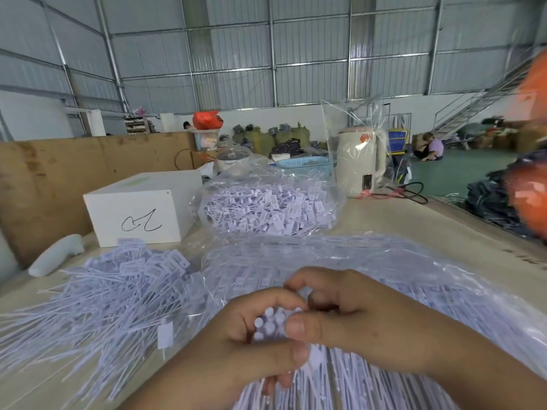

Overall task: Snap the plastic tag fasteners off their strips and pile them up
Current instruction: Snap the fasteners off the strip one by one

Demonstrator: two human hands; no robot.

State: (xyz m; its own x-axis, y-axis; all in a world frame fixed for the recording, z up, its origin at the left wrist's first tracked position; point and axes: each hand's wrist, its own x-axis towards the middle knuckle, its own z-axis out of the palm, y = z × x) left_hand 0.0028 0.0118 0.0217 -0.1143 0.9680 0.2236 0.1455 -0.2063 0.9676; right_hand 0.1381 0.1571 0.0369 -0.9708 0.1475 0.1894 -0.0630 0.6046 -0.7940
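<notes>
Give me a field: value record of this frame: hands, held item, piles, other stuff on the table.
left hand: grips a bundle of fasteners
right hand: grips the same bundle from the right
loose pile: on the table, left of the hands
near bag: clear, holds fasteners, under and behind the hands
far bag: clear, holds fasteners
box: white, scribble on its front, behind the pile
kettle: in clear wrap, far right

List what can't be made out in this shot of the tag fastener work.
- Head view: the strip of fasteners is mostly covered by the left hand and right hand; only round ends show.
- Orange shape at the right edge: blurred and cut off.
- Printing on the loose tags: too small.
- Kettle: veiled by a clear bag.
</notes>
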